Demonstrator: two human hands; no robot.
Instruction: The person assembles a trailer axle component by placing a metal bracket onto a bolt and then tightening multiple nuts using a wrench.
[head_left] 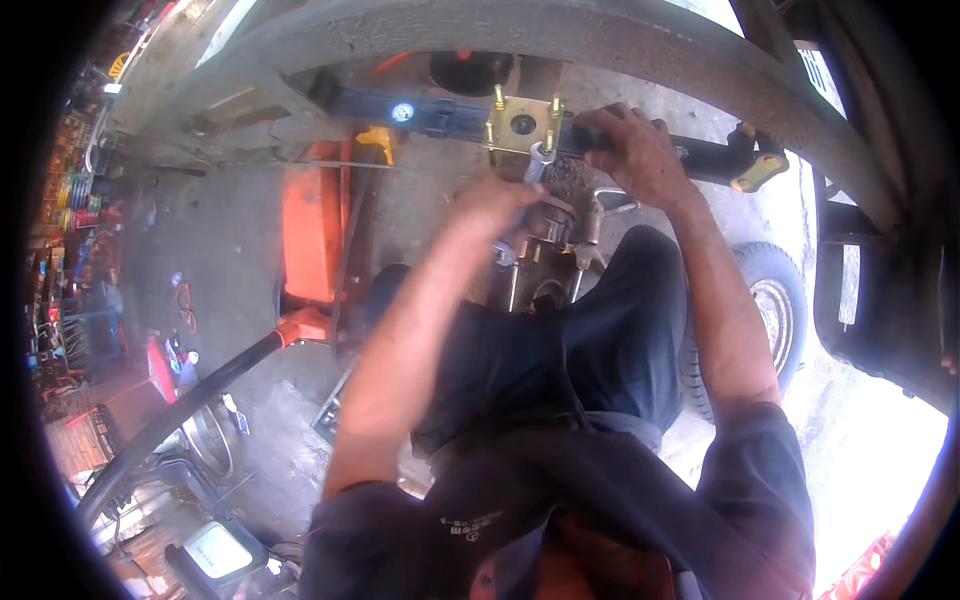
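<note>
My left hand (497,208) is closed round a silver wrench (537,168), and slight blur softens its fingers. The wrench's jaw meets the lower right corner of a yellowish square metal plate (508,128), by a bolt there. Several threaded bolts (499,97) stand up at the plate's corners, and a dark round hole shows in its middle. The plate lies across a long black metal bar (455,118). To the right of the plate, my right hand (637,155) grips the bar, fingers bent over it. A yellowish bracket (760,172) sits at the bar's right end.
A thick grey frame beam (620,35) arches across the top. An orange jack (312,235) with a long dark handle (195,395) stands at left. Between my knees are metal parts (550,225). A tyred wheel (772,315) stands right; crowded shelves line the far left.
</note>
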